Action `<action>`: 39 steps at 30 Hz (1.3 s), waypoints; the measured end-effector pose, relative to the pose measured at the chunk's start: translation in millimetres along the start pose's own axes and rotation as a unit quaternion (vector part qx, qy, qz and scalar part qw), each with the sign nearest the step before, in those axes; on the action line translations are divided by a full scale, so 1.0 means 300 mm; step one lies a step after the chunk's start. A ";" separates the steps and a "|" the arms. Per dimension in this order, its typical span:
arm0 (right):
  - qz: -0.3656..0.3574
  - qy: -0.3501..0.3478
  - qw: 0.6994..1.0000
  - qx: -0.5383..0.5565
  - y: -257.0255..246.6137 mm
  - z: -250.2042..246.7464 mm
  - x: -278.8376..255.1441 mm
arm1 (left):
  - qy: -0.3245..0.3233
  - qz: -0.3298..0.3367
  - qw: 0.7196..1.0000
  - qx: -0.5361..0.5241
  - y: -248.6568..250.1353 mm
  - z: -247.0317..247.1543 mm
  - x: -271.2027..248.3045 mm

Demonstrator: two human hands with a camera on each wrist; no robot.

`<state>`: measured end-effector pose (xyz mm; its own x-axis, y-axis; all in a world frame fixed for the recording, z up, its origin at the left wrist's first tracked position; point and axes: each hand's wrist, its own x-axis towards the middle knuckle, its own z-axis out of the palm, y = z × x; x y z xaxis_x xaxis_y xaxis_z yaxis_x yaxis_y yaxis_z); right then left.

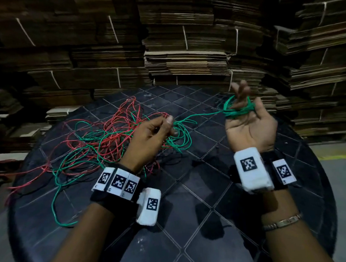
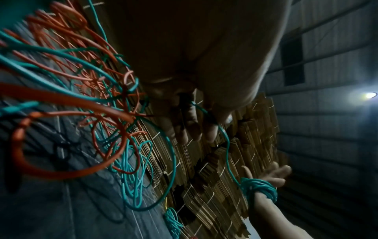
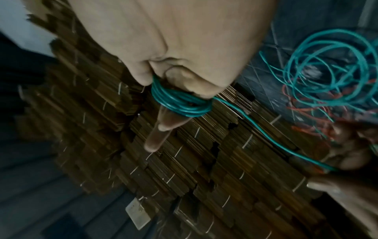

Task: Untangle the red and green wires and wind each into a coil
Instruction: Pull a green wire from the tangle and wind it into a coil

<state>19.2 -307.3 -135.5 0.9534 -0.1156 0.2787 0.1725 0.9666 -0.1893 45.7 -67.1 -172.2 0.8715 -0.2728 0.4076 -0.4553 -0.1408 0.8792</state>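
Observation:
A tangle of red wire [image 1: 111, 139] and green wire [image 1: 82, 137] lies on the left half of a dark round table [image 1: 194, 211]. My left hand [image 1: 170, 126] hovers over the tangle's right edge and pinches a green strand [image 2: 201, 110] between thumb and fingers. From there the strand [image 1: 203, 114] runs taut to a green coil [image 1: 239, 108] wound round the fingers of my right hand [image 1: 249, 95]. That hand is raised palm up with its fingers [image 3: 161, 127] straight, the coil [image 3: 180, 103] sitting near their base.
Tall stacks of flattened cardboard [image 1: 182, 48] stand just behind the table. Some red wire [image 1: 2, 165] trails off the table's left edge. Loose green loops [image 1: 178, 136] lie under my left hand. The near half of the table shows bare surface.

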 end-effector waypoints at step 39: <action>0.182 -0.189 0.962 -0.071 0.093 0.037 -0.035 | 0.048 -0.085 0.985 -0.143 0.045 -0.030 -0.003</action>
<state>11.2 -276.4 -133.3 0.8034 0.3424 0.4872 -0.0979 0.8829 -0.4592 40.5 -60.2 -158.4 0.9503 -0.1745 0.2580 -0.2435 0.1001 0.9647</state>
